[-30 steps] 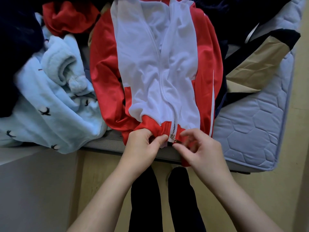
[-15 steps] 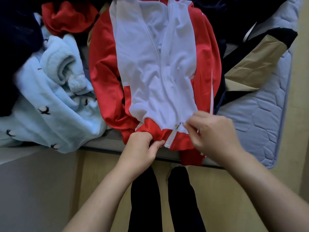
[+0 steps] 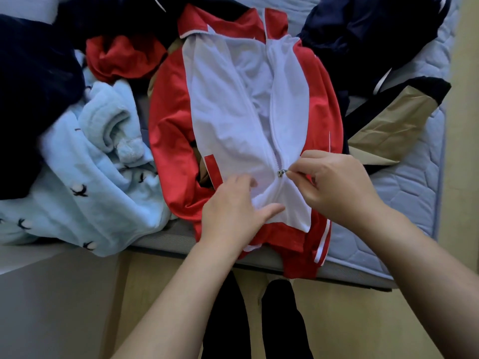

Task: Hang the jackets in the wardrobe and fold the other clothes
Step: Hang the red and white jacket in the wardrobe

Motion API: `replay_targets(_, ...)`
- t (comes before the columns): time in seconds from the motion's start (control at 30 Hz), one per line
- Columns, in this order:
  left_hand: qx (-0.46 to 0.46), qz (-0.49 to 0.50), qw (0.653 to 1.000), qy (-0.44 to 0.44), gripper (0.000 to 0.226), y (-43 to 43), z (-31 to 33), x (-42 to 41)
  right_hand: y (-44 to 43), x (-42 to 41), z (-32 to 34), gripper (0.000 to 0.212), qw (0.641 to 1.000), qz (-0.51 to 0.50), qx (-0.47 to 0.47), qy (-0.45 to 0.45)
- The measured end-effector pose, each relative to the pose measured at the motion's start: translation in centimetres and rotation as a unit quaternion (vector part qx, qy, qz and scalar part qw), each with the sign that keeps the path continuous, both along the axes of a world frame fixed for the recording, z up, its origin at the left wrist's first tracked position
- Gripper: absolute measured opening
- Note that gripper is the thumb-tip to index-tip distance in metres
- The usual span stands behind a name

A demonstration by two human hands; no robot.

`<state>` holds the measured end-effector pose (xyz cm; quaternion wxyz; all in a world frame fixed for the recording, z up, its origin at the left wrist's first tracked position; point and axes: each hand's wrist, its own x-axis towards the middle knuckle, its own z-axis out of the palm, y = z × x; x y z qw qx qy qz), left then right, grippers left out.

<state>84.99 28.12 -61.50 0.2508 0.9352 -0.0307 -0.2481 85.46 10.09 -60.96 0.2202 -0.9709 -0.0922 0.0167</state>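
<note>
Red and white jacket (image 3: 233,112) lies front up on the mattress (image 3: 414,182), collar at the far end, red hem at the near edge and hanging a little over it. White front panels, red sleeves down both sides, white stripes on the red cloth at the near right corner. Zip pull (image 3: 280,173) sits low on the front, above the hem. Below it the two front edges meet; above it they part and white lining shows between them. Right hand (image 3: 334,187) has its thumb and forefinger pinched together on the zip pull, the other fingers curled in behind. Left hand (image 3: 233,211) lies flat on the white cloth just left of the zip, fingers straight, thumb spread toward the seam, pressing the cloth down and gripping nothing. Touching the jacket's left sleeve is a light blue fleece garment (image 3: 85,177) with small dark bird marks, heaped and partly rolled. Beyond that, a crumpled red garment (image 3: 124,58) and a mass of dark navy clothes (image 3: 31,99) along the far left. To the right of the jacket, another navy garment (image 3: 363,35) near the far end, and a tan and black garment (image 3: 388,120) spread on the quilted mattress. The person stands at the near edge, legs (image 3: 280,320) in dark cloth, on a yellowish floor (image 3: 350,320).
</note>
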Motion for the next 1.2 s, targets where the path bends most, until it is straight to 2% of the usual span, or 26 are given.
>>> replay_targets(0.07, -0.001, -0.025, 1.0, -0.018, 0.028, -1.6, -1.0, 0.6, 0.1, 0.7, 0.2, 0.026, 1.0, 0.001, -0.014, -0.016)
replay_targets(0.13, 0.006, -0.034, 0.999, -0.031, 0.034, -2.0, -1.9, 0.5, -0.3, 1.6, 0.4, 0.025, 0.999, -0.004, -0.04, -0.032)
replay_targets(0.2, 0.028, -0.038, 0.999, -0.009, 0.039, -1.1, -2.6, -0.1, -0.7, 2.2, 0.5, 0.025, 0.998, -0.004, -0.056, -0.037)
replay_targets(0.3, 0.071, -0.045, 0.995, 0.044, 0.031, 0.9, -3.5, -0.8, -0.3, 2.5, 0.3, 0.029, 0.998, -0.007, -0.047, -0.039)
replay_targets(0.37, 0.057, -0.033, 0.995, 0.073, 0.033, 1.0, -3.3, -0.3, 0.2, 2.6, 0.3, 0.031, 0.999, -0.009, -0.028, -0.041)
replay_targets(0.43, 0.007, -0.006, 0.998, 0.056, 0.032, -0.2, -2.6, 1.1, 0.6, 2.9, 0.3, 0.031, 0.999, -0.01, -0.018, -0.045)
replay_targets(0.5, -0.032, 0.004, 0.999, -0.004, 0.037, -1.8, -2.0, 2.7, 0.6, 3.6, 0.5, 0.029, 0.999, -0.015, -0.012, -0.049)
replay_targets(0.57, -0.029, 0.001, 0.999, -0.023, 0.044, -2.5, -2.0, 3.5, 0.2, 4.3, 0.8, 0.028, 0.998, -0.02, -0.023, -0.058)
replay_targets(0.7, 0.053, -0.006, 0.995, 0.079, 0.041, 0.1, -4.2, 1.5, -0.8, 4.8, 1.5, 0.029, 0.997, -0.03, -0.047, -0.062)
replay_targets(0.77, 0.063, -0.008, 0.991, 0.115, 0.036, 0.9, -4.4, 0.9, -0.9, 4.7, 1.4, 0.029, 0.997, -0.033, -0.038, -0.061)
replay_targets(0.83, 0.018, 0.003, 0.997, 0.07, 0.029, -0.2, -3.5, 2.0, -0.6, 4.7, 1.2, 0.031, 0.997, -0.034, -0.031, -0.062)
replay_targets(0.9, -0.055, 0.013, 0.997, -0.047, 0.026, -2.0, -2.5, 3.4, -0.7, 5.1, 1.2, 0.033, 0.997, -0.042, -0.02, -0.068)
replay_targets(0.97, -0.067, 0.015, 0.992, -0.104, 0.028, -2.9, -2.3, 4.1, -1.0, 5.7, 1.5, 0.031, 0.996, -0.05, -0.013, -0.073)
replay_targets(1.1, 0.071, -0.006, 0.997, 0.008, 0.024, -0.3, -4.8, 2.1, -1.3, 5.1, 1.5, 0.029, 0.997, -0.025, -0.035, -0.067)
replay_targets(1.2, 0.109, -0.043, 0.991, 0.061, 0.02, 0.7, -5.0, 2.0, -1.3, 4.2, 0.9, 0.032, 0.997, -0.03, -0.019, -0.061)
